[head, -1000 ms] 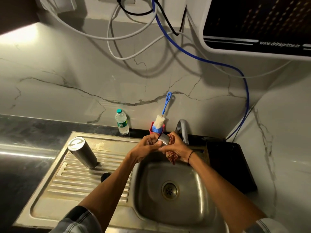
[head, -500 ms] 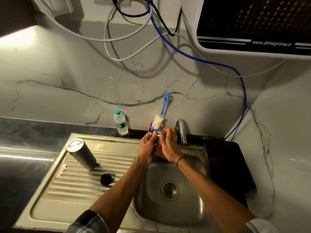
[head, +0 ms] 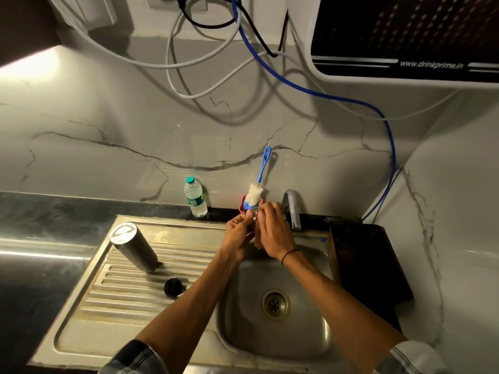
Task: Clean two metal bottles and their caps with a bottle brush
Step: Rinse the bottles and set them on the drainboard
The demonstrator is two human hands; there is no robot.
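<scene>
Early stage, I judge: left hand (head: 237, 233) and right hand (head: 272, 233) both grip a small metal cap (head: 253, 218) over the steel sink (head: 321, 336). Blue-handled white bottle brush (head: 255, 194) stands unused; upturned steel bottle (head: 133, 247) and black cap (head: 174, 287) wait on the drainboard.

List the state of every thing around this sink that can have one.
Steel bottle: standing upside down on the drainboard, uncapped.
Black round cap: loose on the drainboard, off its bottle.
Blue-handled bottle brush: standing in the red holder, unused.
Clear plastic water bottle: upright, capped.
Tap: no water visible.
Left hand and right hand: together around a small metal piece.
</scene>
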